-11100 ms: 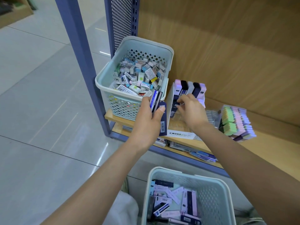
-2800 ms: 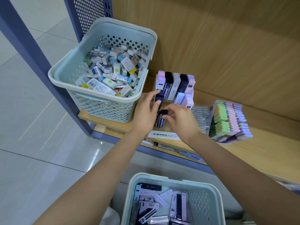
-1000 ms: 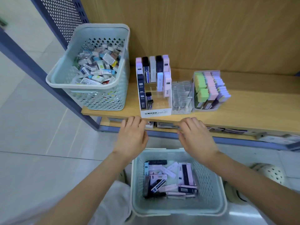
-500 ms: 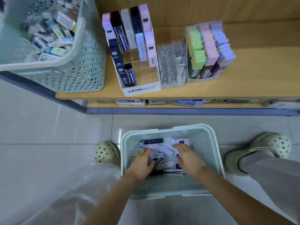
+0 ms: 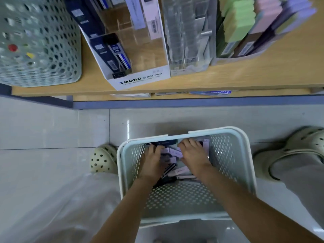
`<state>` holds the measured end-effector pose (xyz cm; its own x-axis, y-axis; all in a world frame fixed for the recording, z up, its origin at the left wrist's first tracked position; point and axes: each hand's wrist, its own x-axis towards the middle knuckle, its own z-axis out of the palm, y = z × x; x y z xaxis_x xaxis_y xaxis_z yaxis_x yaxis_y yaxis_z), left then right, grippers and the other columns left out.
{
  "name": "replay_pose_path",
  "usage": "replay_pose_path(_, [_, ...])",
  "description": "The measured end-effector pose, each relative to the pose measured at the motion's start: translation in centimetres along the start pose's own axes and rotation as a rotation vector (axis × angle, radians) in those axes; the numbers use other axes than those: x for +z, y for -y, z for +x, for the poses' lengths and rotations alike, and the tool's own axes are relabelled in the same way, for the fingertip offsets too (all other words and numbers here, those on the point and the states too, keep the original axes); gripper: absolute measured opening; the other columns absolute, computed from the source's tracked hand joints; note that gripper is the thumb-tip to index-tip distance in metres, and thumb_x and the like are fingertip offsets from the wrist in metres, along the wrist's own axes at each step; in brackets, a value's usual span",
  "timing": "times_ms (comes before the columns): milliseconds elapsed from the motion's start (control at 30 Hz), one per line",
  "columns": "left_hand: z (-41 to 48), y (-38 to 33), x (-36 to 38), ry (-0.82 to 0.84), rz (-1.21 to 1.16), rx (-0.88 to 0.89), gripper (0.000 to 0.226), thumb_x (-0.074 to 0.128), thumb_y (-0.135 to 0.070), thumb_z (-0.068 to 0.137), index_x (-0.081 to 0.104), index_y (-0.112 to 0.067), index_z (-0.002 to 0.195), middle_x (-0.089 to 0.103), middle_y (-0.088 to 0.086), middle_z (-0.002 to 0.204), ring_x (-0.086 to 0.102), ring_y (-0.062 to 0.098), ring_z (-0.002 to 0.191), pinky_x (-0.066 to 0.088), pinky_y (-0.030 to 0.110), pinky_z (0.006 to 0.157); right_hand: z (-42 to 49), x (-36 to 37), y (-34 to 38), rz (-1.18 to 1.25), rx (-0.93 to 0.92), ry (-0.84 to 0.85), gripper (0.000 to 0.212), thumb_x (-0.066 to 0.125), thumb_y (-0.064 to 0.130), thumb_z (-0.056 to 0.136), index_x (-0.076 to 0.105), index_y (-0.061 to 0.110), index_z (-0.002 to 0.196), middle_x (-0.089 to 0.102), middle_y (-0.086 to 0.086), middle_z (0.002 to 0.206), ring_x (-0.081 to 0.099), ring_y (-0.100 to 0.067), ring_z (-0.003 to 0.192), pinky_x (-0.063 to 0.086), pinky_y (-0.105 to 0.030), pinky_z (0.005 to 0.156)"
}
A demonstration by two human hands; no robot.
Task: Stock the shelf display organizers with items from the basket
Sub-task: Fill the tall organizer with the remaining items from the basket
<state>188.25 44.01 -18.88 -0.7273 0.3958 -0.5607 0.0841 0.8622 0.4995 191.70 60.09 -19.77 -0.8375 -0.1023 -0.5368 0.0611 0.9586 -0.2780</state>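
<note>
Both hands are down inside the pale green basket [image 5: 245, 172] on the floor, palms down on the loose pile of slim packs [image 5: 172, 153] at its bottom. The left hand [image 5: 152, 162] lies over the left of the pile, fingers reaching toward the far wall. The right hand [image 5: 192, 156] lies beside it on the right, fingertips near the far rim and bent slightly down. Both touch the packs, but I cannot tell whether either hand has closed on one. The hands are near each other, with a few lilac and dark packs showing between them. The basket stands between two perforated shoes, the left shoe [image 5: 103, 160] touching its wall and the right shoe [image 5: 301, 146] just apart. A band of floor tile [image 5: 52, 128] shows between the basket's far rim and the shelf [image 5: 263, 76] edge. On the shelf, the white display box [image 5: 140, 79] stands at the front edge with dark packs in its left lanes and bare bottom showing to their right. A clear organizer [image 5: 187, 41] and a tray of coloured erasers [image 5: 236, 23] stand right of it, and a second basket [image 5: 38, 50] stands left.
</note>
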Motion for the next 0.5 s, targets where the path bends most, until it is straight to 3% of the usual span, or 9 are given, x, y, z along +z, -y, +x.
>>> replay_pose_path(100, [0.0,0.4,0.7,0.009,-0.009,-0.007,0.044,0.067,0.004,0.074,0.054,-0.008,0.115,0.043,0.01,0.122,0.041,0.024,0.114,0.033,0.02,0.094,0.0,-0.6,0.0,-0.078,0.013,-0.016,0.046,0.088,0.017,0.02,0.068,0.017,0.061,0.062,-0.001,0.066,0.062,-0.018,0.062,0.046,-0.02,0.055])
replay_pose_path(200, [0.0,0.5,1.1,-0.003,0.002,0.018,0.039,0.071,0.003,0.074,0.057,-0.008,0.109,0.045,0.008,0.117,0.044,0.024,0.112,0.044,0.028,0.095,-0.3,-1.4,-0.1,-0.095,0.01,-0.018,0.046,0.087,0.011,0.019,0.067,0.015,0.059,0.06,-0.003,0.063,0.061,-0.02,0.057,0.044,-0.019,0.049])
replay_pose_path(267, [0.1,0.6,1.3,-0.006,0.089,0.041,0.034,0.07,-0.009,0.08,0.057,-0.01,0.112,0.048,0.008,0.118,0.045,0.025,0.113,0.042,0.032,0.095,-0.6,-2.1,-0.2,-0.069,0.017,0.012,0.045,0.087,0.01,0.042,0.069,0.01,0.084,0.064,-0.008,0.083,0.064,-0.023,0.072,0.045,-0.024,0.054])
replay_pose_path(333, [0.2,0.6,1.3,0.014,0.142,0.045,0.033,0.064,-0.022,0.087,0.054,-0.012,0.116,0.054,0.007,0.12,0.05,0.027,0.112,0.04,0.036,0.093,-0.8,-2.4,-0.3,-0.022,0.042,0.045,0.04,0.068,0.004,0.076,0.058,0.006,0.115,0.059,-0.012,0.112,0.062,-0.024,0.097,0.046,-0.029,0.068])
replay_pose_path(433, [0.3,0.4,1.8,0.08,0.207,0.021,0.034,0.053,-0.032,0.093,0.046,-0.012,0.12,0.058,0.008,0.12,0.055,0.027,0.109,0.038,0.034,0.087,-1.5,-3.1,-0.2,0.056,0.141,-0.036,0.022,0.056,0.018,0.094,0.055,0.007,0.112,0.066,-0.01,0.096,0.065,-0.023,0.081,0.04,-0.026,0.05])
replay_pose_path(500, [0.2,0.0,1.9,0.084,0.244,0.0,0.031,0.05,-0.032,0.095,0.047,-0.012,0.118,0.057,0.01,0.12,0.054,0.027,0.109,0.037,0.034,0.088,-2.3,-3.7,0.0,0.162,0.174,0.085,0.026,0.037,0.016,0.101,0.042,0.008,0.125,0.065,-0.011,0.104,0.064,-0.026,0.089,0.034,-0.026,0.049])
